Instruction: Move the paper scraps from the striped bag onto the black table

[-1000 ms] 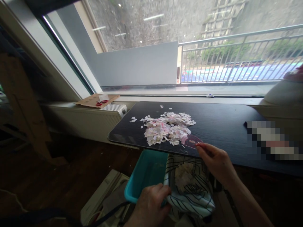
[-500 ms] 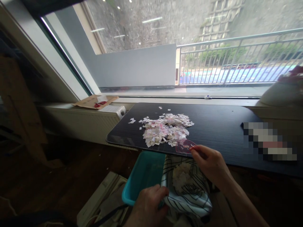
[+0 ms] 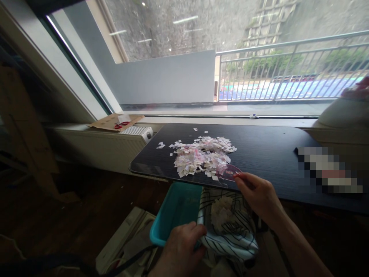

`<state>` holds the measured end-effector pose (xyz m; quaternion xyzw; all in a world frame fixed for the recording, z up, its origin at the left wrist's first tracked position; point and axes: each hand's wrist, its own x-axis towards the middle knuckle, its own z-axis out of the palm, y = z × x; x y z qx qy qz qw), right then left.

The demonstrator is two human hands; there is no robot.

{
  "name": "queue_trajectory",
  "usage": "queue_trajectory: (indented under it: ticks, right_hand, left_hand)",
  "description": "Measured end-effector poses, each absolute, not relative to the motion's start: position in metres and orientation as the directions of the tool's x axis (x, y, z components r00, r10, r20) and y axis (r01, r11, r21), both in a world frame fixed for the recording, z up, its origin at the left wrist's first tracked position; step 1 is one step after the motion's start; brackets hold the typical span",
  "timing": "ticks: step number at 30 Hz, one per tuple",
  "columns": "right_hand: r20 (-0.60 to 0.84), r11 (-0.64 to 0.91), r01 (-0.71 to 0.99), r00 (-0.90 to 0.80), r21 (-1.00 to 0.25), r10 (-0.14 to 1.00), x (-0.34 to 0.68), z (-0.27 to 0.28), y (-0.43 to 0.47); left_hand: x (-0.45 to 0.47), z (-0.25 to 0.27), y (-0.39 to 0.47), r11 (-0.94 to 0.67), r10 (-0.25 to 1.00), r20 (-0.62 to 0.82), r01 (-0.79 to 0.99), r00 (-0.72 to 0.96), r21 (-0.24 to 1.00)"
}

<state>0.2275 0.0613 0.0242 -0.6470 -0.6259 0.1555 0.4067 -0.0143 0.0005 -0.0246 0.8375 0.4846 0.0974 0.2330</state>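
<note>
My right hand (image 3: 261, 192) is closed in a pinch on a thin, see-through pink plastic piece (image 3: 229, 172) with a rounded outline. The piece is at the near right edge of a heap of small white paper scraps (image 3: 190, 159) on a black table (image 3: 259, 148). Below the table's front edge, my left hand (image 3: 184, 246) has its fingers closed on the left rim of a striped cloth bag (image 3: 227, 244). More paper scraps (image 3: 221, 212) lie inside the bag's open mouth. A turquoise plastic bin (image 3: 173, 207) stands beside the bag, just beyond my left hand.
Red-handled scissors (image 3: 121, 124) rest on a brown paper sheet (image 3: 106, 122) on the sill, above a radiator (image 3: 106, 150). A pixelated object (image 3: 328, 169) lies on the table's right side. A bulky white bag (image 3: 343, 105) sits at the far right by the window.
My right hand and the pink plastic piece have moved slightly right and up, against the heap's edge. My left hand keeps its grip on the bag's rim.
</note>
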Motion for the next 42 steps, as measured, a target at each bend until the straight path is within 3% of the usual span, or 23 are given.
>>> queue_trajectory:
  ticks: [18,24,34,42]
  right_hand:
    - [0.254,0.063,0.684,0.182,-0.727,0.950,0.221,0.037,0.053]
    - [0.213,0.078,0.676,0.119,-0.732,0.970,0.225,0.037,0.051]
    - [0.266,0.151,0.656,0.079,-0.739,0.961,0.214,0.029,0.072]
    - [0.260,0.094,0.652,0.164,-0.753,0.952,0.222,0.031,0.059]
  left_hand:
    - [-0.013,-0.030,0.002,-0.437,0.848,-0.079,0.775,0.525,0.456]
    - [-0.012,-0.028,0.002,-0.431,0.851,-0.080,0.778,0.518,0.457]
    - [-0.013,-0.025,0.003,-0.397,0.857,-0.113,0.783,0.503,0.478]
    - [-0.012,-0.023,0.003,-0.400,0.859,-0.093,0.773,0.504,0.493]
